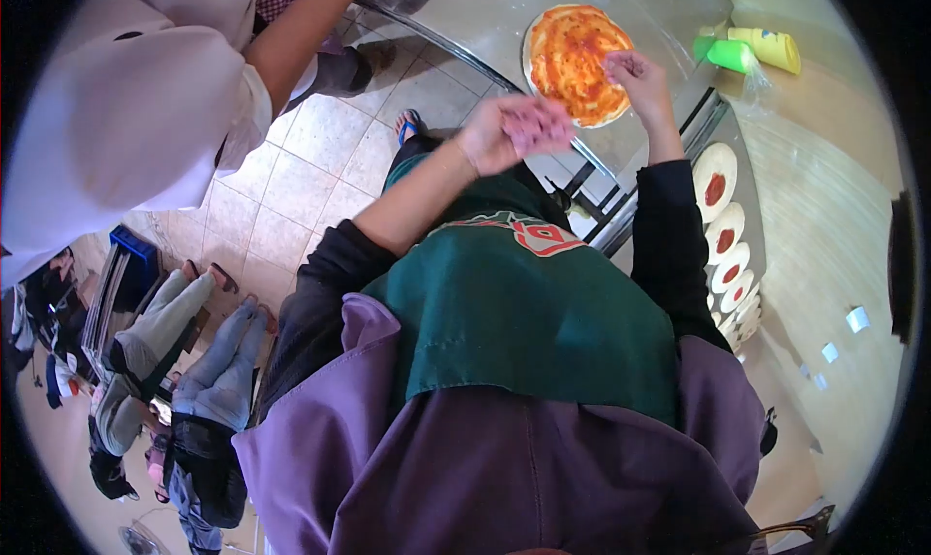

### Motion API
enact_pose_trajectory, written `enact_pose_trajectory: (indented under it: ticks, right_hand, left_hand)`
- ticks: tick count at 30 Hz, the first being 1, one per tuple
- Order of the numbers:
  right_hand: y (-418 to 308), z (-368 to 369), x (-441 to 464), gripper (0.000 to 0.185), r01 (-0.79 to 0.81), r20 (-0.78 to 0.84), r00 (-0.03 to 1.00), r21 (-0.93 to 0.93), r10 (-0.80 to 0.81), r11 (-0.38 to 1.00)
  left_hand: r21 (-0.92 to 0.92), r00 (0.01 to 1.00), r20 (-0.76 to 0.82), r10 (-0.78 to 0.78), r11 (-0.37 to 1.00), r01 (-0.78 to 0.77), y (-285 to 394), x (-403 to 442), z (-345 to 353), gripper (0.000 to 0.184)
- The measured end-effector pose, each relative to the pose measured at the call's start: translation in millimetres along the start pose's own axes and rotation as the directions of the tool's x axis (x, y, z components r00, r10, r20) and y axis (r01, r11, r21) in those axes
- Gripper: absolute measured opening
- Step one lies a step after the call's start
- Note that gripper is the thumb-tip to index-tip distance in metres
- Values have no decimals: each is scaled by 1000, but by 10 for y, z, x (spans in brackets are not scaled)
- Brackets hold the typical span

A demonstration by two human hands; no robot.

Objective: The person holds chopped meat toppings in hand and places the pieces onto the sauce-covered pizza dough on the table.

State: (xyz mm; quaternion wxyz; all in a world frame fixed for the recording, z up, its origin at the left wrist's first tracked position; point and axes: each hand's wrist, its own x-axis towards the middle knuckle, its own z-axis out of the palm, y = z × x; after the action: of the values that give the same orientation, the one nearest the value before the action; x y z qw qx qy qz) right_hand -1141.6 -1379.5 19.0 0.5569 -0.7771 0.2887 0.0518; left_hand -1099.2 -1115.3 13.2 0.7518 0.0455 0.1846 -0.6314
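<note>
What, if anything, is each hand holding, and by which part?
The left hand holds pink pieces in a pile, by no single part. The right hand is over the pizza; whether it pinches anything cannot be told.

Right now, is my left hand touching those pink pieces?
Touching. The head view, though a little blurred, shows the pink pieces held in the left hand, with no gap between them.

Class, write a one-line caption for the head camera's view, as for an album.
Left hand holding pink pieces, right hand over a sauce-covered pizza base on the counter.
</note>
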Motion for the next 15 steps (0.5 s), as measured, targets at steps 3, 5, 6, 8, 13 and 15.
enact_pose_trajectory:
  ticks: [3, 5, 6, 8, 13, 15]
  right_hand:
    - [15, -63, 27, 19, 25, -18, 1000, -37, -26, 999]
    - [38, -67, 60, 19, 32, -38, 999, -43, -33, 999]
    - [58, -71, 64, 19, 62, -39, 997, -96, -66, 994]
    - [149, -123, 31, 19, 67, -60, 995, -142, -76, 988]
    - [317, -171, 41, 22, 134, -37, 988, -250, -148, 959]
    - [311, -164, 3, 22, 126, -55, 987, -297, -149, 947]
  left_hand:
    - [-62, 988, 58, 141, 989, -138, 474, -37, 124, 37]
    - [-69, 953, 239, 188, 982, -177, 797, -11, 25, 40]
    - [-65, 957, 237, 169, 985, -158, 924, -32, 60, 40]
    - [-17, 921, 319, 225, 972, -232, 1116, -40, 163, 40]
    - [137, 933, 186, 309, 932, -336, 1318, -74, 496, 42]
    - [153, 932, 80, 354, 919, -362, 1376, -70, 629, 37]
